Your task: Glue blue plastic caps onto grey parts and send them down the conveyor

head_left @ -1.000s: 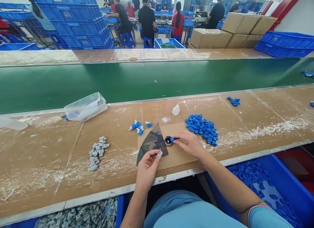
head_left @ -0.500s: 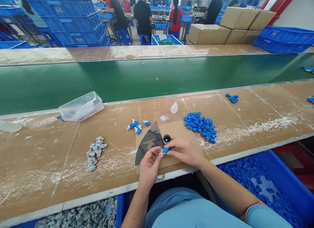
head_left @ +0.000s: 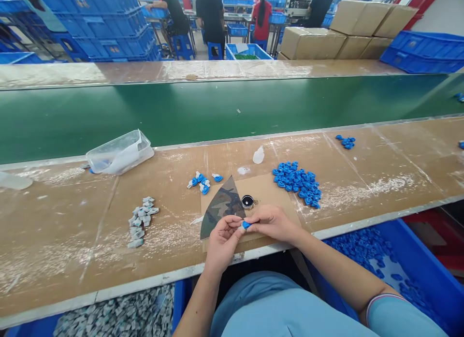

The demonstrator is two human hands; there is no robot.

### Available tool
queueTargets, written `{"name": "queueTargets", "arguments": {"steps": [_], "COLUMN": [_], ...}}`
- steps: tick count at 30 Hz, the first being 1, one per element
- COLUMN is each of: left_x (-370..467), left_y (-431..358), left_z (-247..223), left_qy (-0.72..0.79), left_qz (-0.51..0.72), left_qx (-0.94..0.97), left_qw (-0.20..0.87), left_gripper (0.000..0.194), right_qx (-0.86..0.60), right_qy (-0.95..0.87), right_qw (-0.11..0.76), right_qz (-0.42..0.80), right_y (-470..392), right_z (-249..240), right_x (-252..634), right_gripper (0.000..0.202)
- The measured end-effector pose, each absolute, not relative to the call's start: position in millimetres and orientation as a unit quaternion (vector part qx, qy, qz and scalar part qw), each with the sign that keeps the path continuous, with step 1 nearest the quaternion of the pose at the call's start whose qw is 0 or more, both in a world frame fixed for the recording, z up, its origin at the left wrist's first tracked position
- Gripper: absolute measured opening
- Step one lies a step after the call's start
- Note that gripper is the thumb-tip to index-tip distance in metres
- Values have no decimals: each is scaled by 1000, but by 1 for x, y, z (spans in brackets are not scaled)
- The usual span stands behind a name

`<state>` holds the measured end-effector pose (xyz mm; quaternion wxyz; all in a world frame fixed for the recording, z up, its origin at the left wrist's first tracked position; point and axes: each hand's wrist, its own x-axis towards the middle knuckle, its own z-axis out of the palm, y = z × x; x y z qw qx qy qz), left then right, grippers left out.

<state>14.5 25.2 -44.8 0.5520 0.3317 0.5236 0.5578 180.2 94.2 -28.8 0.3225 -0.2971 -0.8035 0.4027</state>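
My left hand (head_left: 224, 241) and my right hand (head_left: 274, 224) meet over the cardboard sheet (head_left: 268, 192). Between my fingertips is a small blue plastic piece (head_left: 246, 225), pinched by the right hand. The left fingers are closed on a small pale grey piece pressed against it, now mostly hidden by the fingers. Just beyond my hands lie a camouflage-patterned wedge (head_left: 222, 209) and a small round black dish (head_left: 247, 201). Joined blue-and-white pieces (head_left: 203, 186) lie beyond the wedge.
A heap of blue pieces (head_left: 297, 182) lies to the right, grey pieces (head_left: 137, 222) to the left. A clear plastic box (head_left: 121, 153) stands near the green conveyor belt (head_left: 203, 109). Below the table edge are bins of grey pieces (head_left: 119, 310) and blue pieces (head_left: 362, 250). People sit farther off.
The blue and grey pieces have come closer together, and my fingers now cover more of the grey one. The view has tilted slightly downward.
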Motion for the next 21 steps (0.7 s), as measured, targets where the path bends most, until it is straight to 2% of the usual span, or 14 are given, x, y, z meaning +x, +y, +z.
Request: {"name": "queueTargets", "arguments": {"steps": [4,7,9,12,15,21], "left_x": [17,15,8,-11,-33,-53], "left_y": [27,29,33,45,61,83], "left_z": [-43,-40,-40,-42,-46,-44], "left_qy": [539,551,568,608,650,678], "left_qz": [555,554,558,572,579,579], "left_qx": [325,332,340,345,337,327], "left_qw": [544,529,501,429,358,313], "left_gripper": [30,35,36,39,36,24], "right_qx": [-321,-315,-361,-503,-586,-614], "right_qy": [-780,-796,-798,-768,-755,-763], "right_qw": [352,342,338,338,279,202], "right_qz": [406,388,345,207,93,30], "right_y": [88,92,100,117,128,134], "right_z": [-33,-29,-25,-22,-25,-34], "right_x": [176,183,196,226,253,262], "right_gripper": [22,25,22,14,12,18]}}
